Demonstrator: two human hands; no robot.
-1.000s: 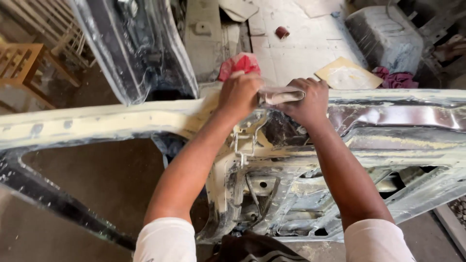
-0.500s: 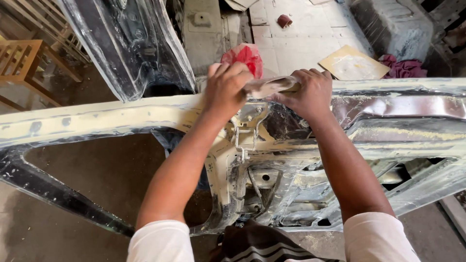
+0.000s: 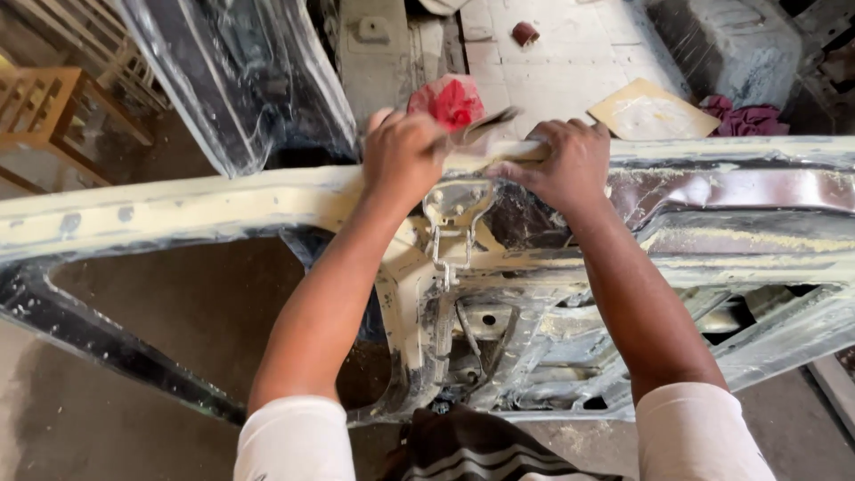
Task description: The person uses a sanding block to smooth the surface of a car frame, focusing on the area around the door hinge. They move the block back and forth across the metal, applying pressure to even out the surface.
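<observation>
A stripped car door shell (image 3: 223, 209), cream with filler and dark where bare, lies flat in front of me. Both hands press on its top edge. My left hand (image 3: 401, 156) grips one end of a folded sheet of sandpaper (image 3: 485, 134) against the edge. My right hand (image 3: 561, 165) holds the other end, fingers curled over the rim. A metal latch bracket (image 3: 454, 209) sits just below the two hands.
A red rag (image 3: 450, 98) lies beyond the door. A dark car panel (image 3: 240, 80) leans at the upper left beside a wooden frame (image 3: 44, 107). Cardboard (image 3: 650, 111), a purple cloth (image 3: 753, 116) and a grey block (image 3: 721, 40) rest on the pale floor.
Both hands have stayed on the door's top edge with the sandpaper, shifting slightly along it. My view has moved a little, so the door sits higher in frame.
</observation>
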